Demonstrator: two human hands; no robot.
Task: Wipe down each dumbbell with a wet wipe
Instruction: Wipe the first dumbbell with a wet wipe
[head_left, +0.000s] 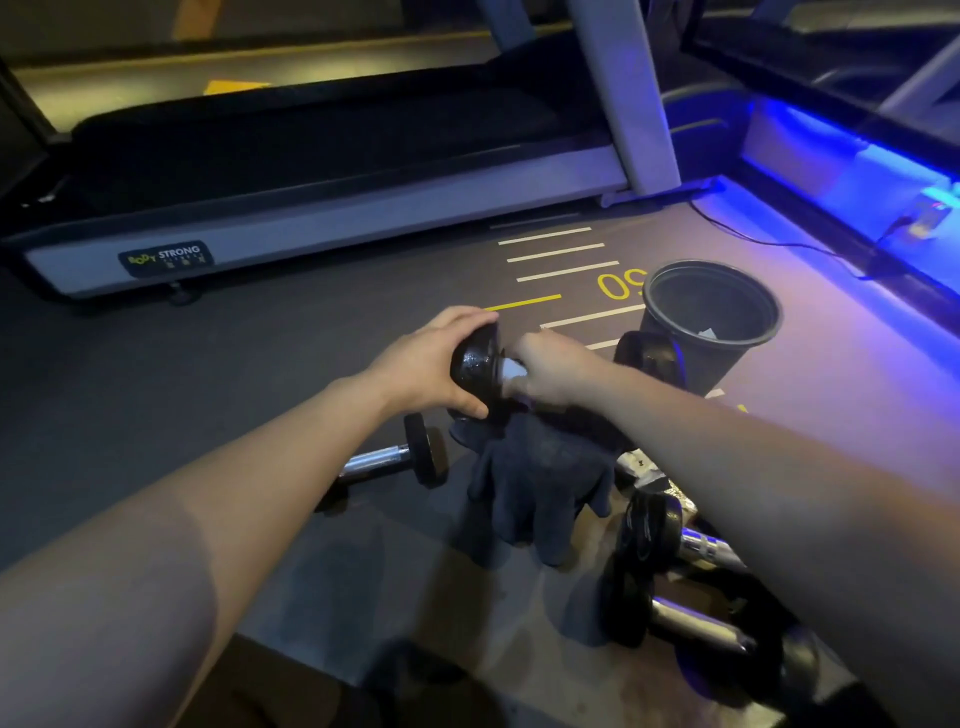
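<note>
Down on the gym floor (260, 364), a person holds one dumbbell (475, 364) up in both hands, level and just above a dark cloth (540, 478) that hangs or lies bunched beneath it. The left hand (431, 364) is cupped over the black round end nearest it, fingers curled over the top and thumb underneath. The right hand (550, 369) is wrapped round the middle bar, pressing a small white wet wipe (511, 370) against it right beside that black end; only a bit of the wipe shows between the fingers. The dumbbell's far end is hidden behind the right hand and I cannot tell it apart from the dark shapes there.

Other dumbbells lie on the floor. One with a shiny bar (395, 457) rests below the left wrist, just left of the cloth. Two more (670, 551) lie close together under the right forearm, their chrome bars catching the light, on what looks like a crumpled light sheet, though it is too dim to be sure.

A black bin (748, 338) stands upright beyond the right hand, with a scrap of something white lying inside. Near it the floor carries white and yellow stripes and a yellow number. A treadmill (322, 208) runs across the back, its grey side rail bearing a small label, and a strip of blue light (841, 135) glows along the right edge of the room.
</note>
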